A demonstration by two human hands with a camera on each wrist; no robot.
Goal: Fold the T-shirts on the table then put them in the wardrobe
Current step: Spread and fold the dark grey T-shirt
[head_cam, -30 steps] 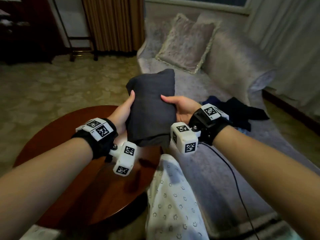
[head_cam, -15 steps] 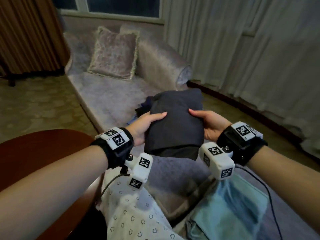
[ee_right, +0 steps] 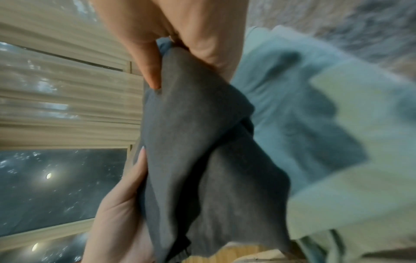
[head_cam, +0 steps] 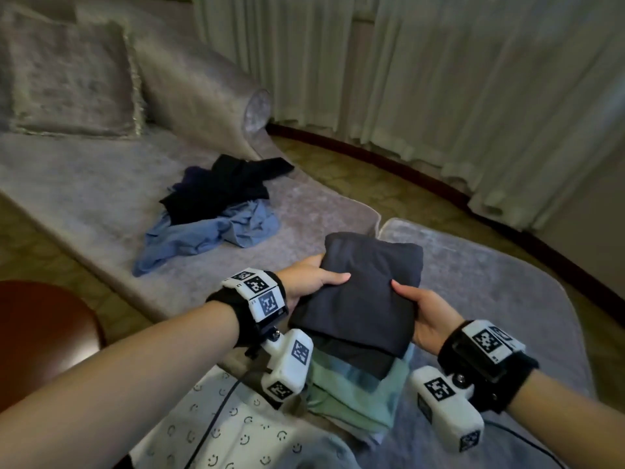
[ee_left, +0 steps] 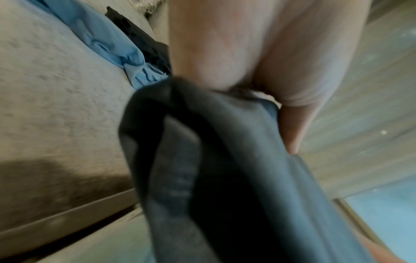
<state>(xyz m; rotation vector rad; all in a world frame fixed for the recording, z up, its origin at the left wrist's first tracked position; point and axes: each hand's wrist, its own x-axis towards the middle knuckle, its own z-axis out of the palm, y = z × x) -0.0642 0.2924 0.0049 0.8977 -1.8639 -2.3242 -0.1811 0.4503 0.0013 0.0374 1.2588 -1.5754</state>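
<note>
Two hands hold one folded grey T-shirt (head_cam: 365, 292) in the air, low over a stack of folded green and pale blue clothes (head_cam: 358, 390) that lies on a grey cushioned seat (head_cam: 490, 286). Whether the shirt's lower edge touches the stack cannot be told. Behind and to the left, on a long grey chaise (head_cam: 84, 184), sits a loose heap of unfolded clothes (head_cam: 216, 211): dark pieces on top, a crumpled blue one underneath. A fringed cushion (head_cam: 67, 76) leans at the chaise's far end, beside its rolled backrest. Pale curtains (head_cam: 439, 79) hang behind, over a dark curved skirting. At the lower left edge shows a rim of the round red-brown tabletop (head_cam: 44, 330). A white cloth printed with small smiley faces (head_cam: 236, 431) lies just below the wrists.

The left hand (head_cam: 311, 279) grips the shirt's left edge, thumb lying across the top and fingers under it; the left wrist view shows the thumb (ee_left: 292, 128) pressed on the dark cloth. The right hand (head_cam: 429, 316) grips the right edge the same way, its thumb (ee_right: 148, 67) on top in the right wrist view, with the left hand's fingers visible at the other side. Both forearms reach forward, each wrist in a black band carrying a white marked camera block.
</note>
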